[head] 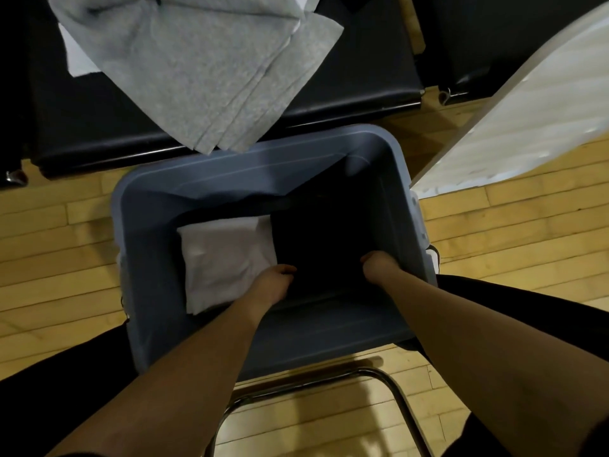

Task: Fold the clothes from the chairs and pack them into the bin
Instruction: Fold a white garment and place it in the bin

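Bin (204, 179): blue-grey plastic tub, rectangular with rounded corners and a rolled rim; it stands on the wood floor (527, 225) just in front of the chair seat, and a white latch shows at its right rim.
Black garment (329, 239): folded, very dark, without visible pattern; it fills the right part of the bin's bottom and its folds are hard to make out in the shadow.
White garment (224, 258): folded into a flat rectangle with soft creases; it lies in the left part of the bin, touching the black garment along its right edge.
Left hand (275, 282): reaches into the bin, fingers curled over the near left edge of the black garment, gripping it.
Right hand (379, 263): reaches into the bin by the right wall, fingers bent down onto the near right edge of the black garment, holding it; the fingertips are lost in the dark cloth.
Grey garment (204, 67): heathered light grey knit, loosely laid in layers on the black chair seat (99, 127); one corner hangs over the seat's front edge, just above the bin's far rim.
Metal frame (329, 380): chromed tube, curved, on the floor near the bin's near wall.
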`<state>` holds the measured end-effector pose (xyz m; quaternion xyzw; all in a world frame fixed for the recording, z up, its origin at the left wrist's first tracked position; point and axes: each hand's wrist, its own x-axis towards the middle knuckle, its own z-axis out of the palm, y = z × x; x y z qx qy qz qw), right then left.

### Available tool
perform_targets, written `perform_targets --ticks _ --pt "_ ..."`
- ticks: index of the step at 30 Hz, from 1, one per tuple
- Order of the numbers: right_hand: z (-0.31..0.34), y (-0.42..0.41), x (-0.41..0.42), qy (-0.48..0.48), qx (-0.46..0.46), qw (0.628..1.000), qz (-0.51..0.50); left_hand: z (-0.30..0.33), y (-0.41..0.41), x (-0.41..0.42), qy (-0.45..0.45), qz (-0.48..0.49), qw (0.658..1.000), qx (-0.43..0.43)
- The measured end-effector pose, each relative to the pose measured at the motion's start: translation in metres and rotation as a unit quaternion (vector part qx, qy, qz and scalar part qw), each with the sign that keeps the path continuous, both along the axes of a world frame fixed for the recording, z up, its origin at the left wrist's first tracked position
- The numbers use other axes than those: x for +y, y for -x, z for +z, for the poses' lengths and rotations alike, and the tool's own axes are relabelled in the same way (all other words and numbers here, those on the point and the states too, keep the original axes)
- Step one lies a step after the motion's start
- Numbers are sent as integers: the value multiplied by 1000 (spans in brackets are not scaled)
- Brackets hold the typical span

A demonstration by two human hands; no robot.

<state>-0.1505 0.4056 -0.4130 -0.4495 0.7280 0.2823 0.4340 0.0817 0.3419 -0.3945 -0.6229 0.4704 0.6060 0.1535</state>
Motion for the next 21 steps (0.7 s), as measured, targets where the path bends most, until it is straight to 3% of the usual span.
perform_targets --ticks 3,11,14,17,21 --pt "-2 -5 1 -17 -4 999 32 -4 -5 5 -27 -11 1000 1" --pt "13 -12 8 -59 -7 998 -18 1 -13 12 -82 -4 996 -36" --pt "20 -14 2 -29 -47 997 -52 12 -16 9 -71 16 997 -41" --pt "38 -26 -13 35 -135 958 -251 38 -16 -1 -49 58 997 -10" --pt "70 -44 -24 162 -206 927 -268 75 -17 -18 -3 34 999 11"
